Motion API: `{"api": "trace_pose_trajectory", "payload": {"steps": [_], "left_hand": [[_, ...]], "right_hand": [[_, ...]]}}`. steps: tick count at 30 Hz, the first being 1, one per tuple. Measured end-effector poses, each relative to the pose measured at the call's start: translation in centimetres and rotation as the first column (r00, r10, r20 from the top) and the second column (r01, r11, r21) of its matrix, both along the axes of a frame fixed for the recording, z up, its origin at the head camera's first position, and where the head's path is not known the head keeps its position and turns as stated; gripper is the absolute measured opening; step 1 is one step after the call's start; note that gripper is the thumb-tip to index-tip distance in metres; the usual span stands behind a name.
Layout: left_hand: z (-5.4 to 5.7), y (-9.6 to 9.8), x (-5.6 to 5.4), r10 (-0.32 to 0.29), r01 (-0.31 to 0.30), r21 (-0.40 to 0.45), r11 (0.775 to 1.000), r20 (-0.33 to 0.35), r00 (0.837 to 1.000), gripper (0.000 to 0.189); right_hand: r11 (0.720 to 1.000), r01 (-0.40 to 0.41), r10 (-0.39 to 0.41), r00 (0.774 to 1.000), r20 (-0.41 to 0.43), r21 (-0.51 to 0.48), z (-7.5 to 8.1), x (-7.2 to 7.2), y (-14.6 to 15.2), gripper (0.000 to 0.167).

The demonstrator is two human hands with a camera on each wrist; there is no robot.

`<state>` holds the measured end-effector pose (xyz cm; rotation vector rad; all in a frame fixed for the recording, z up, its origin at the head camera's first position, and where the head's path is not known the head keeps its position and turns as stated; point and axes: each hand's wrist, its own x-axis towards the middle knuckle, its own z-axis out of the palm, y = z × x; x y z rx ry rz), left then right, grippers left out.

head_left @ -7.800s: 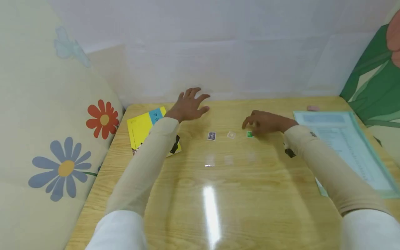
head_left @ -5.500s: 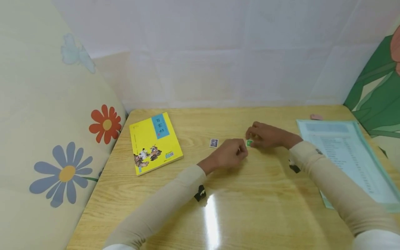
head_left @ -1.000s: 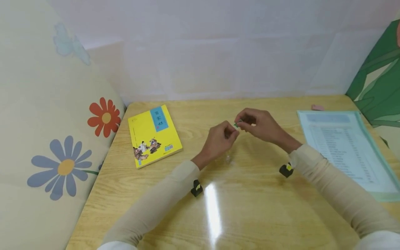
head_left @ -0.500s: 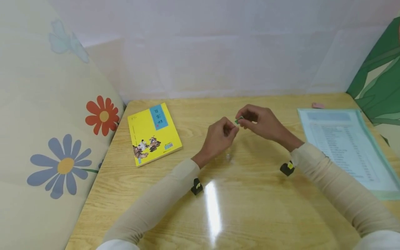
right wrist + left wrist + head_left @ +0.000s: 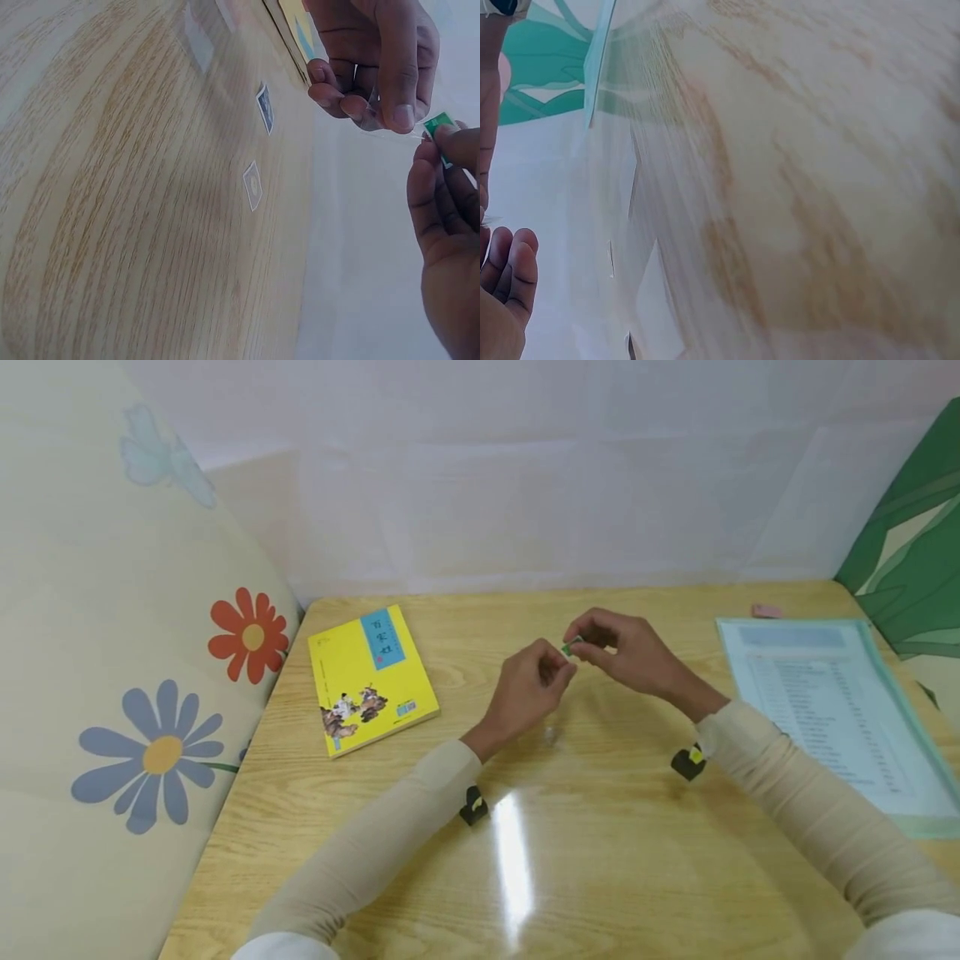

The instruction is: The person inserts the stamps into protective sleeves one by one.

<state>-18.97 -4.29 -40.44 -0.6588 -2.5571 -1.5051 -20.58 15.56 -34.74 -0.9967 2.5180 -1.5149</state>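
My right hand (image 5: 633, 656) pinches a small green stamp (image 5: 439, 122) between thumb and fingers, raised above the table. Facing it, my left hand (image 5: 525, 689) pinches a thin clear plastic sleeve (image 5: 397, 135). The stamp's edge is right at the sleeve's end, close to the left thumb. In the right wrist view, a dark stamp (image 5: 265, 109) and a pale stamp (image 5: 253, 186) lie on the table; in the head view the left hand and forearm hide them. Only part of the left hand (image 5: 506, 292) shows in the left wrist view.
A yellow book (image 5: 375, 681) lies at the left of the wooden table (image 5: 615, 860). At the right is a pale blue-green folder (image 5: 832, 718) with a printed sheet, and a small pink piece (image 5: 767, 611) behind it. A faint clear rectangle (image 5: 199, 36) lies near the stamps.
Earlier the green stamp lay on the table under my right hand, and the left was open by the book. Both hands have since risen and met; over the last second they barely move.
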Motion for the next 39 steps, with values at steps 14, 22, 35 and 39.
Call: {"api": "trace_pose_trajectory", "payload": {"steps": [14, 22, 35, 39], "left_hand": [[0.0, -0.3, 0.0, -0.004, 0.004, 0.036, 0.999, -0.003, 1.000, 0.018], [0.0, -0.4, 0.1, -0.011, 0.011, 0.034, 0.999, 0.003, 1.000, 0.017], [-0.3, -0.6, 0.1, -0.003, 0.006, 0.072, 0.997, -0.042, 0.999, 0.015], [-0.3, -0.5, 0.2, -0.002, 0.005, 0.095, 0.995, -0.038, 0.999, 0.015]], "right_hand": [[1.000, -0.012, 0.011, 0.996, -0.090, -0.012, -2.3, -2.0, 0.5, 0.012], [1.000, -0.020, 0.019, 0.990, -0.138, -0.004, -2.6, -1.9, 0.2, 0.011], [0.992, -0.034, 0.069, 0.956, -0.284, 0.124, -1.9, -2.1, 0.5, 0.011], [0.990, -0.025, 0.063, 0.959, -0.278, 0.140, -1.7, -2.0, 0.7, 0.012]]}}
